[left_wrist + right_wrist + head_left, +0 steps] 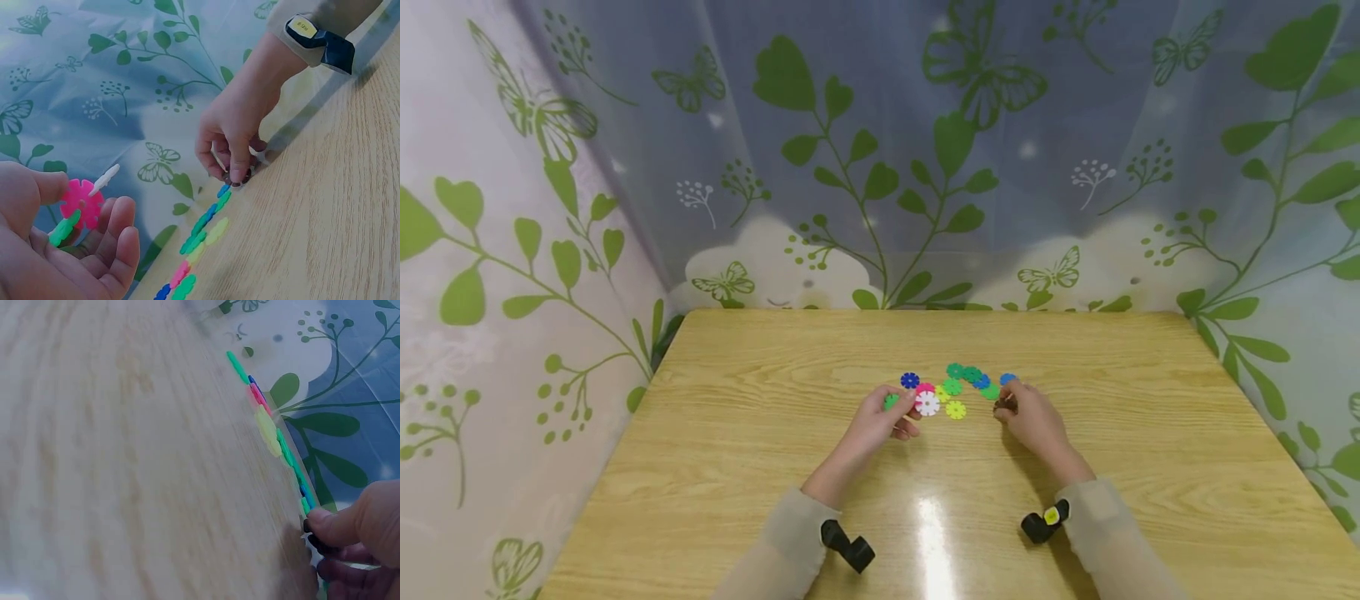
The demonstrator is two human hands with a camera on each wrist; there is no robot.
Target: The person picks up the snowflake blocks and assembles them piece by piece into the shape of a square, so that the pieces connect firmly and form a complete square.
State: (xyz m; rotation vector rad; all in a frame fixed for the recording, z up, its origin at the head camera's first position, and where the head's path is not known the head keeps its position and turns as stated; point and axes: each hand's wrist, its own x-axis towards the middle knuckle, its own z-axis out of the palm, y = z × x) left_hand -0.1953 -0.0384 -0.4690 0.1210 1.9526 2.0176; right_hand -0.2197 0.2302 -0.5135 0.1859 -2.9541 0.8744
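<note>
My left hand pinches a small joined piece made of slotted plastic snowflake discs. In the left wrist view, a pink disc carries a white disc on one side and a green disc on the other. The thumb presses the pink one against the curled fingers. To the right, my right hand reaches down to the tabletop, thumb and fingertips pinching a dark brown disc. Part of that disc is hidden behind the fingers. A blue disc lies just beyond this hand's fingertips.
Loose discs lie between the hands on the wooden table, some overlapping: a dark blue disc, a yellow disc, a teal green disc and several others. A leaf-patterned curtain hangs behind the far edge.
</note>
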